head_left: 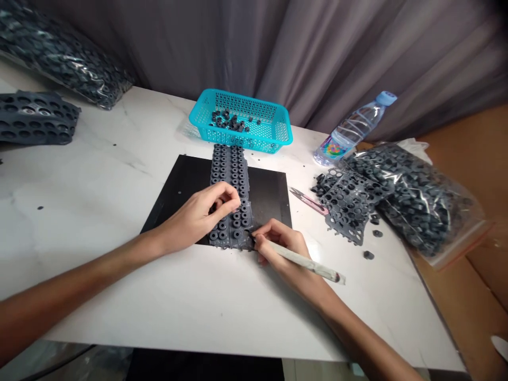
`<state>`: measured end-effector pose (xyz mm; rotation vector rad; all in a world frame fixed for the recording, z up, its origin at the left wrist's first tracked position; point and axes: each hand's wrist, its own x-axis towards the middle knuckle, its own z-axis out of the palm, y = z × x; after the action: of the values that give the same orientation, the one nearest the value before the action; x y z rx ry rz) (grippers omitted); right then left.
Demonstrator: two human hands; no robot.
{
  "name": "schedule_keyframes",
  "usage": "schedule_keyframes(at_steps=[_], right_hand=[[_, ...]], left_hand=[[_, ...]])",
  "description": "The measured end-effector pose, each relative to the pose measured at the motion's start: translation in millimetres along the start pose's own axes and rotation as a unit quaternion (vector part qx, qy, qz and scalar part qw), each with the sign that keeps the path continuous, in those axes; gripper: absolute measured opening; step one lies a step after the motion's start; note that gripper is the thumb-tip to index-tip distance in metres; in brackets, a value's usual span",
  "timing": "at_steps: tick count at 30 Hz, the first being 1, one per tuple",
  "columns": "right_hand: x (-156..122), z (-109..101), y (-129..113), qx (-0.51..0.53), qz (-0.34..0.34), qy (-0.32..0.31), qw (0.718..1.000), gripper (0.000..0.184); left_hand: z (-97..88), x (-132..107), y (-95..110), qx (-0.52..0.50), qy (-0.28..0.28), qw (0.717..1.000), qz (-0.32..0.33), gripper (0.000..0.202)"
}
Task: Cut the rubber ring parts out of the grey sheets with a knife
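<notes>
A dark grey rubber sheet with rows of ring-shaped parts lies lengthwise on a black mat. Above its near half is my left hand, thumb and forefinger pinched together; whatever sits between them is hidden. My right hand grips a pen-shaped tool with a pale, wrapped-looking handle. The tool's front end is at the sheet's near right corner, beside an open hole; its exact tip is hard to make out.
Behind the sheet stands a turquoise basket with small black parts inside. To the right are pink-handled thread snips, a punched-out sheet, a bag of black parts and a water bottle. Another bag and sheets lie left.
</notes>
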<state>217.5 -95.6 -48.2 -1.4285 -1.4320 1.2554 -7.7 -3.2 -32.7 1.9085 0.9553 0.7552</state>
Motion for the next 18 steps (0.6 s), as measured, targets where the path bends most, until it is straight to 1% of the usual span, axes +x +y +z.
schedule_keyframes(at_steps=[2,4,6,9,13,18], right_hand=[[0,-1,2,0.014,0.005,-0.005,1.000,0.009],[1,-3,4,0.034,0.008,-0.003,0.999,0.010],[3,-5,4,0.066,0.013,0.007,0.998,0.012],[5,-8,2,0.098,0.014,0.034,0.994,0.018],[7,-11,-1,0.092,0.005,0.044,0.995,0.018],[9,-15,2,0.072,0.002,0.052,0.996,0.016]], left_hand=[[-3.6,5,-4,-0.098,-0.035,0.994,-0.028,0.024],[-5.5,8,-9,-0.175,-0.044,0.982,-0.057,0.023],[-6.8,10,-10,-0.223,-0.049,0.970,-0.083,0.021],[-7.6,7,-4,-0.271,-0.086,0.951,-0.124,0.025],[-5.4,2,6,-0.310,-0.140,0.924,-0.176,0.027],[-2.0,0,3,-0.344,-0.156,0.900,-0.218,0.030]])
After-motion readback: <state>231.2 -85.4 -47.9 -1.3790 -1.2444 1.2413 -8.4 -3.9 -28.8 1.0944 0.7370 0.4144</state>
